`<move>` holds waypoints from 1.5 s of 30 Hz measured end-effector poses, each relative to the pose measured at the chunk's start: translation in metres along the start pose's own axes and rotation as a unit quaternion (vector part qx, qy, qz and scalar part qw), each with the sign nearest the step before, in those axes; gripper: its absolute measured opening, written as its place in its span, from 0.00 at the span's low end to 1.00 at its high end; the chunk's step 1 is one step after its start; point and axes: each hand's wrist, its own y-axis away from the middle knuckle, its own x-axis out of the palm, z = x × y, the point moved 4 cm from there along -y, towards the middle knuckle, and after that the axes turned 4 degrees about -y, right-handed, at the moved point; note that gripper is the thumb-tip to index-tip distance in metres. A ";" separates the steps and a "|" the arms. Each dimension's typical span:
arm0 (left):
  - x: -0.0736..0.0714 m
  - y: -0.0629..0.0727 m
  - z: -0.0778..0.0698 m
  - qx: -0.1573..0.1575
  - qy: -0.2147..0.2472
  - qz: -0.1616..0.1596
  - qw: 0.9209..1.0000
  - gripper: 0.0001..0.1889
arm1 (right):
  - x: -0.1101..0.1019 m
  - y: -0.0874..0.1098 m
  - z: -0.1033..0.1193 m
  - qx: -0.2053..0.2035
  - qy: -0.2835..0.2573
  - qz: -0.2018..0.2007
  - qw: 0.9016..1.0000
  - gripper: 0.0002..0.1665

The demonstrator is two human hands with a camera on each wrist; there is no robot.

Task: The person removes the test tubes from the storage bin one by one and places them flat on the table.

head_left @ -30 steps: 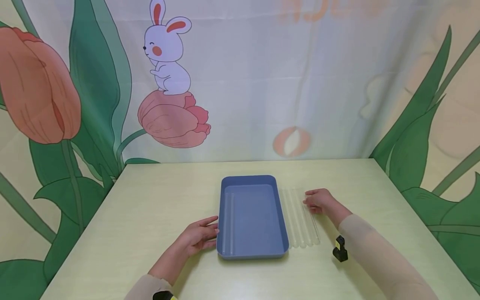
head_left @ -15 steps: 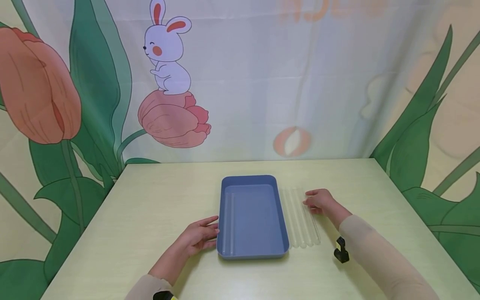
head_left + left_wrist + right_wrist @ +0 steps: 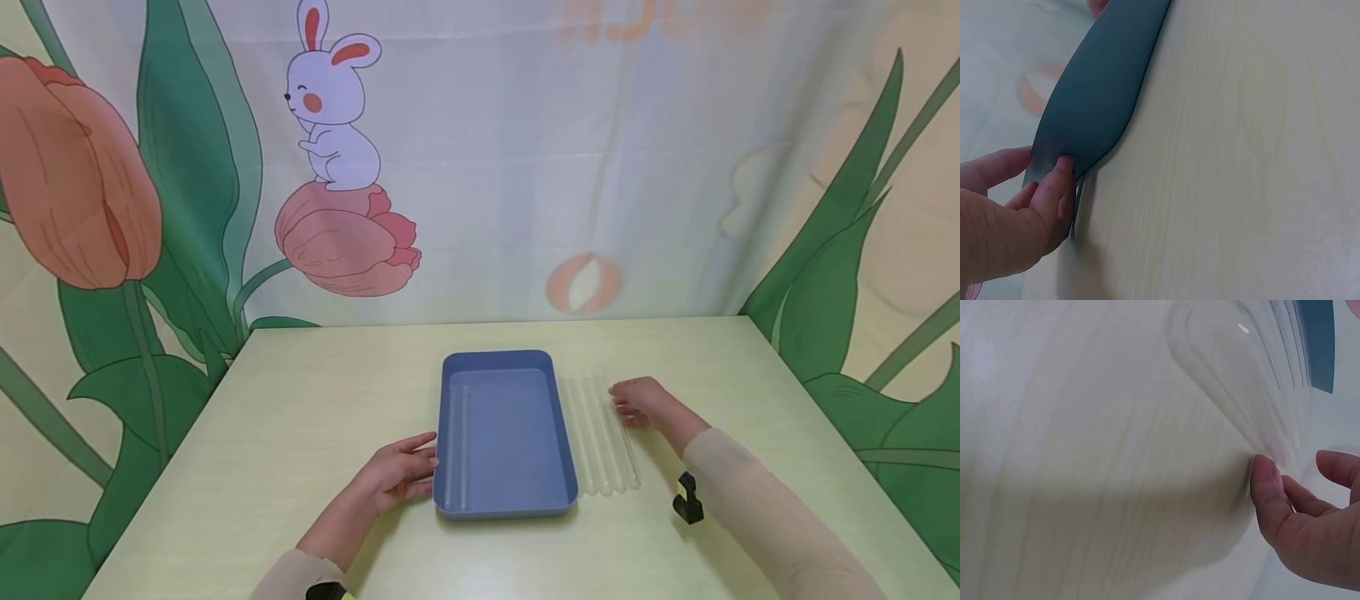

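A blue rectangular tray [image 3: 517, 442] lies on the table, and inside it along the left wall rests one clear test tube [image 3: 461, 450]. Several more clear test tubes [image 3: 600, 454] lie side by side just right of the tray, rounded ends toward me. My left hand [image 3: 405, 471] touches the tray's left outer wall with relaxed fingers; the left wrist view shows its fingertips [image 3: 1064, 164] on that wall. At the outermost tube's right side is my right hand [image 3: 637, 402]. In the right wrist view its fingertip [image 3: 1265, 469] meets the tube's edge while another digit stands apart.
The pale wood table [image 3: 322, 392] runs back to a printed curtain [image 3: 487, 167] with tulips and a rabbit. Black-and-yellow wrist devices show on both arms, such as the right device [image 3: 687, 500]. Tabletop extends on both sides of the tray.
My right hand has shifted very slightly right, and its fingers have changed their pose a little beside the outermost tube. The left hand, tray and tubes have stayed in place.
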 end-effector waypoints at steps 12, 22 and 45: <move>0.000 0.000 0.000 0.000 0.000 0.005 1.000 0.32 | -0.004 -0.002 -0.001 0.018 -0.008 -0.014 1.000 0.27; 0.000 0.001 -0.003 -0.005 0.000 -0.006 1.000 0.31 | -0.015 0.013 0.006 -0.013 -0.031 0.010 0.999 0.33; 0.001 0.001 -0.001 0.002 -0.003 0.004 1.000 0.31 | -0.029 0.053 0.042 -0.051 -0.032 0.053 0.997 0.36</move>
